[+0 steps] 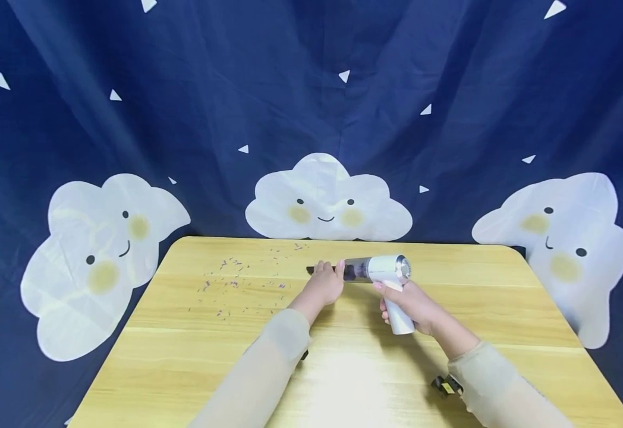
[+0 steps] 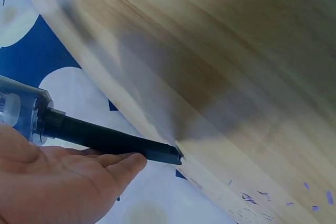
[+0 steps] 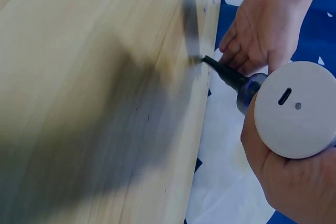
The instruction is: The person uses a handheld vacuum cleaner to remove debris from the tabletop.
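Note:
A white handheld vacuum cleaner (image 1: 389, 270) with a see-through dust cup (image 1: 356, 269) points leftward above the wooden table. My right hand (image 1: 410, 303) grips its handle, fingers wrapped around it; the handle's round white end faces the right wrist view. My left hand (image 1: 326, 284) is at the black nozzle (image 2: 115, 141), its fairly straight fingers (image 2: 128, 167) lying along it and its palm uncurled. The nozzle's tip pokes out past the fingertips. Small purple scraps (image 1: 231, 284) are scattered over the table to the left of the nozzle.
The pale wooden table (image 1: 194, 356) has rounded far corners. Behind it hangs a dark blue curtain (image 1: 311, 71) with white clouds and small triangles. A black device with a yellow label (image 1: 446, 386) is at the right wrist.

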`<state>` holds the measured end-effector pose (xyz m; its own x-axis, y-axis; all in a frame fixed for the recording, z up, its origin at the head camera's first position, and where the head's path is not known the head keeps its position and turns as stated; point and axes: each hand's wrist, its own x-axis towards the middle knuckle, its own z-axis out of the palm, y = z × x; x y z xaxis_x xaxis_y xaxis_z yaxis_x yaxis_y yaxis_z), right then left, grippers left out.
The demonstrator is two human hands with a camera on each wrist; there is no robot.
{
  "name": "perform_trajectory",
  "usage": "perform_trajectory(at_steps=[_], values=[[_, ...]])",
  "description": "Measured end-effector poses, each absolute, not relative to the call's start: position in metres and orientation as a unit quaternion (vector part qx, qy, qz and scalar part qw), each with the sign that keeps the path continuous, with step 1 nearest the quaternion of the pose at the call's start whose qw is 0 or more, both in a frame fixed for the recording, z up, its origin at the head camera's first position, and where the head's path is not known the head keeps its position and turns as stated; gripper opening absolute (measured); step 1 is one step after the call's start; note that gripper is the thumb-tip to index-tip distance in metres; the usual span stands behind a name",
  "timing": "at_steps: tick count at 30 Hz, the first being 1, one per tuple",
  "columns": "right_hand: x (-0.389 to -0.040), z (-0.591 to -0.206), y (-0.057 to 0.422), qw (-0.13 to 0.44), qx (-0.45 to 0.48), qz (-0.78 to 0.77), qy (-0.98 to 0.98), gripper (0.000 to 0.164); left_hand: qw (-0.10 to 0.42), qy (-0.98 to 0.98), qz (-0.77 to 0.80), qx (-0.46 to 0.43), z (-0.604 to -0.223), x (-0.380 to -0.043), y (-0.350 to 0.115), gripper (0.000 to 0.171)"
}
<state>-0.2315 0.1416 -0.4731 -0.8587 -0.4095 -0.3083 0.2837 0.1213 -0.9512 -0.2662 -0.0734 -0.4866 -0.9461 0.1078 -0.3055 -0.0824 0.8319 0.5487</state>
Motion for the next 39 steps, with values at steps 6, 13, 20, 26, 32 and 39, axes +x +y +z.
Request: perform_trajectory(at_steps=[6,13,20,26,32,39], values=[[-0.229,-0.475,0.136,0.262,-0.042,-0.669,0.694,0.032,0.168,0.94,0.297,0.007,-0.487,-0.265,-0.08,0.091],[-0.224,-0.474,0.124,0.246,-0.016,-0.685,0.685,0.03,0.176,0.936,0.306,0.017,-0.489,-0.268,-0.089,0.092],[-0.22,-0.479,0.109,0.211,0.024,-0.702,0.68,0.03,0.177,0.928,0.326,0.037,-0.494,-0.276,-0.095,0.09],[-0.216,-0.484,0.096,0.18,0.032,-0.714,0.676,0.034,0.175,0.918,0.351,0.056,-0.501,-0.287,-0.102,0.089],[-0.215,-0.486,0.085,0.148,0.046,-0.718,0.679,0.042,0.191,0.908,0.364,0.078,-0.505,-0.299,-0.11,0.095],[-0.212,-0.489,0.075,0.124,0.066,-0.724,0.676,0.049,0.204,0.905,0.356,0.108,-0.505,-0.307,-0.114,0.093]])
